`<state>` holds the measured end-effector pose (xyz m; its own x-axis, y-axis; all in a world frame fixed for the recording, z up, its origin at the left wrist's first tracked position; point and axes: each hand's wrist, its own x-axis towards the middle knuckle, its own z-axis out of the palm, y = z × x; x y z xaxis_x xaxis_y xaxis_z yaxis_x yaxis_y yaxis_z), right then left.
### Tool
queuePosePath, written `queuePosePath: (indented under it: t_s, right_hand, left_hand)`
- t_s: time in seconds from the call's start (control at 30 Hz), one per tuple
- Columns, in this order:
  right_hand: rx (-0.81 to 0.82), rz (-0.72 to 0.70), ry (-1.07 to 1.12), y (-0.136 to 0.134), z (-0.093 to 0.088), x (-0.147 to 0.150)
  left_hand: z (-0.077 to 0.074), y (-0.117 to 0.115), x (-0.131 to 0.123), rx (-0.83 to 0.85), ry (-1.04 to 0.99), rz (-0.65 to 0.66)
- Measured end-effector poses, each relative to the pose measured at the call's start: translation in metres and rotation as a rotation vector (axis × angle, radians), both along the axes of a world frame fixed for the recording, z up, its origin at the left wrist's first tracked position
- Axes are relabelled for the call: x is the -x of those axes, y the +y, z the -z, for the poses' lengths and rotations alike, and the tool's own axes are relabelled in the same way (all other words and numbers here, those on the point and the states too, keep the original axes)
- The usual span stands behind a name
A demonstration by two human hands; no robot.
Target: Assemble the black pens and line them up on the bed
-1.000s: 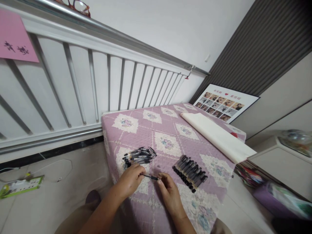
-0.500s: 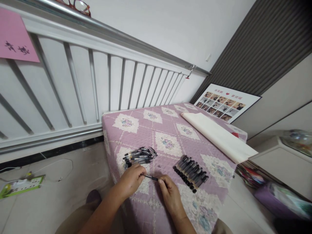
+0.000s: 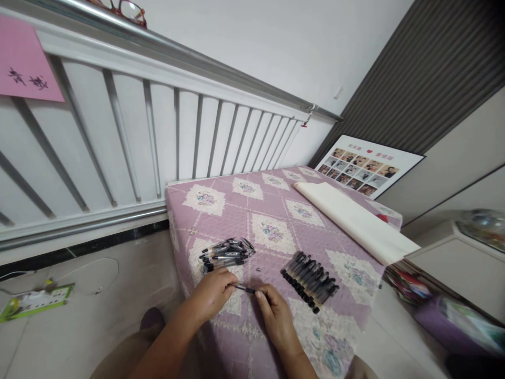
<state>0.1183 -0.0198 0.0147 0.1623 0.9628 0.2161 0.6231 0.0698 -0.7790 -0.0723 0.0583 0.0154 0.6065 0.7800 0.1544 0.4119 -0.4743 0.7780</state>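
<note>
A slim black pen (image 3: 245, 288) spans the gap between my hands, low over the quilted cover. My left hand (image 3: 215, 292) pinches its left end, and my right hand (image 3: 273, 311) has thumb and fingers closed on the right end. Just beyond my left hand lies a loose heap of pens and pen parts (image 3: 226, 251). To the right of my right hand, several capped black pens (image 3: 310, 279) lie side by side in a slanted row. A tiny silvery piece (image 3: 259, 269) rests on the cover between heap and row.
The pink flowered cover (image 3: 272, 202) drapes a bed-like surface. A cream rolled sheet (image 3: 351, 218) lies across its far right, near a photo board (image 3: 366, 166). A white radiator (image 3: 189, 131) runs along the wall. On the floor at left sits a power strip (image 3: 37, 302).
The view has shifted very slightly. Both hands keep their hold on the pen, with almost no visible movement.
</note>
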Motion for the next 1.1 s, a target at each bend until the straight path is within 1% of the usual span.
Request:
queuePosePath:
  t_s: [0.07,0.2,0.33,0.5,0.67,0.77,0.87,0.97,1.1]
  right_hand:
    - [-0.012,0.041,0.025,0.0,0.003,-0.002]
    - [-0.049,0.157,0.079,0.003,0.011,-0.006]
    - [-0.08,0.214,0.044,0.013,0.017,-0.008]
    - [-0.168,0.224,-0.09,0.04,0.018,-0.01]
    - [-0.219,0.174,-0.278,0.076,0.015,-0.012]
    - [-0.199,0.172,-0.366,0.093,0.013,-0.011]
    - [-0.138,0.194,-0.44,0.103,0.01,-0.008]
    - [-0.063,0.226,-0.485,0.108,0.008,-0.006]
    - [-0.012,0.22,-0.535,0.11,0.007,-0.004]
  left_hand:
    - [-0.001,0.0,0.0,-0.001,0.008,0.004]
    - [0.001,0.002,0.0,-0.003,0.004,-0.073]
    - [0.006,0.003,0.0,-0.012,0.001,-0.13]
    - [0.012,0.005,-0.002,-0.022,-0.028,-0.191]
    - [0.013,0.008,-0.004,0.003,-0.051,-0.267]
    - [0.012,0.009,-0.004,0.014,-0.056,-0.289]
    - [0.011,0.011,-0.004,0.024,-0.06,-0.297]
    - [0.012,0.012,-0.005,0.021,-0.062,-0.301]
    - [0.013,0.013,-0.005,0.015,-0.071,-0.3]
